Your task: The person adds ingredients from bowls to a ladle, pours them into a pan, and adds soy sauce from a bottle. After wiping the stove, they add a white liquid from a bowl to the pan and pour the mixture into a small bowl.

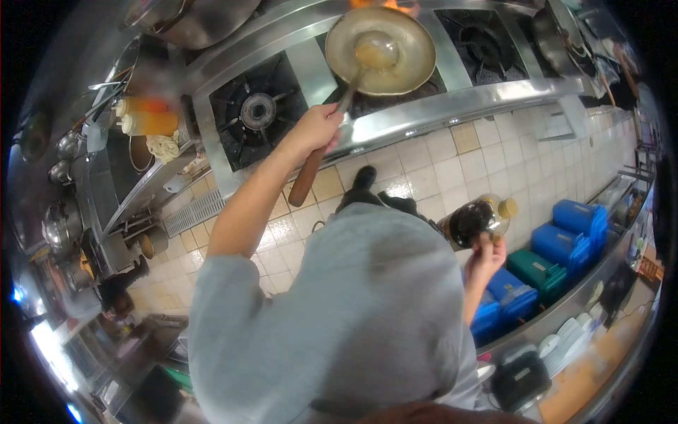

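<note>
My left hand (318, 128) is wrapped round the wooden handle of a ladle (308, 177). The ladle's metal bowl rests inside a round wok (417, 53) and holds some yellowish liquid. The wok sits over a stove burner, with orange flames (385, 6) showing behind its far rim. Down at my right side, my right hand (486, 256) is closed at a large clear bottle (472, 222) with dark contents and a yellow cap. The bottle tilts over the floor. My fingers hide part of the grip on it.
An unlit burner (258, 111) is left of the wok, another burner (482, 46) to the right. Squeeze bottles (152, 124) with orange and yellow contents stand at the left. Blue bins (561, 244) and a green bin (534, 272) line the right side above the tiled floor (424, 166).
</note>
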`<control>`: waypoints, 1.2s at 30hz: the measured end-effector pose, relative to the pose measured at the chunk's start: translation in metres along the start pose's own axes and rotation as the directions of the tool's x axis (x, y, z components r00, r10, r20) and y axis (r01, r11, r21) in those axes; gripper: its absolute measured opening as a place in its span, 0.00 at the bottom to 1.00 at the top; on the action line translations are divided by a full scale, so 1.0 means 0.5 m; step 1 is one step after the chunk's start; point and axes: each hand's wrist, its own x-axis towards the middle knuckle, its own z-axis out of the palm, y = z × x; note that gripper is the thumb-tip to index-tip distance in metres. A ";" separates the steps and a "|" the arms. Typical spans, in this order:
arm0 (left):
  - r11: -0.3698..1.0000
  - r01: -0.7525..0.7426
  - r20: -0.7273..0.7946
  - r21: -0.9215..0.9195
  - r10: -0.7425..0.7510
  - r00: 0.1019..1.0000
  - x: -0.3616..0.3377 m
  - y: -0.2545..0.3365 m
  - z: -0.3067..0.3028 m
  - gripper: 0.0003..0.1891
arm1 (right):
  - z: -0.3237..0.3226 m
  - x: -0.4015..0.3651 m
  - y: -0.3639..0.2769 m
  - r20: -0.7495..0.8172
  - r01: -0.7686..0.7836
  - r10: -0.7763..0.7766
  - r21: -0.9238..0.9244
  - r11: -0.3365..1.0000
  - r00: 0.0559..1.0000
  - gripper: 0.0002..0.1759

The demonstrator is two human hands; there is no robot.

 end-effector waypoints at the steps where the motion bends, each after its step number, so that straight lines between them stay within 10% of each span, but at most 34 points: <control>1: 1.000 0.001 0.000 0.000 -0.001 1.000 0.000 0.002 0.000 0.19 | -0.005 -0.001 0.002 0.004 -0.004 0.004 0.002 1.000 1.000 0.07; 4: 0.987 0.060 0.091 -0.148 -0.047 0.995 -0.002 0.020 0.000 0.19 | -0.026 -0.003 0.011 0.035 0.004 -0.004 0.005 1.000 0.999 0.07; 6: 0.904 -0.093 -0.050 0.417 0.125 0.991 -0.027 0.030 -0.015 0.18 | -0.029 -0.007 0.012 0.001 0.005 -0.005 0.009 1.000 1.000 0.06; 7: 0.565 -0.289 -0.057 0.773 0.515 0.855 -0.024 0.003 -0.019 0.18 | -0.026 -0.010 0.012 -0.028 0.003 -0.003 0.012 1.000 1.000 0.05; 11: 0.550 -0.068 -0.161 0.832 0.357 0.920 -0.030 -0.002 -0.001 0.16 | -0.021 -0.017 0.008 -0.106 -0.022 0.022 0.004 1.000 0.994 0.05; 14: 0.593 -0.295 -0.115 0.749 0.556 0.823 -0.008 -0.026 0.004 0.14 | -0.039 -0.017 0.014 -0.102 -0.011 0.008 -0.023 1.000 0.995 0.05; 16: 0.999 0.032 0.055 0.026 -0.034 0.998 -0.028 0.025 0.005 0.14 | -0.045 -0.017 0.015 -0.098 -0.037 0.035 -0.014 0.999 0.995 0.05; 20: 0.911 0.221 0.235 -0.349 -0.143 0.961 -0.049 0.067 -0.031 0.15 | -0.053 -0.015 0.020 -0.081 -0.042 0.041 -0.003 0.999 0.996 0.05; 36: 0.979 0.126 0.131 -0.162 -0.106 0.986 -0.011 0.107 -0.053 0.09 | -0.060 -0.011 0.046 -0.036 -0.060 0.059 -0.026 0.998 0.998 0.05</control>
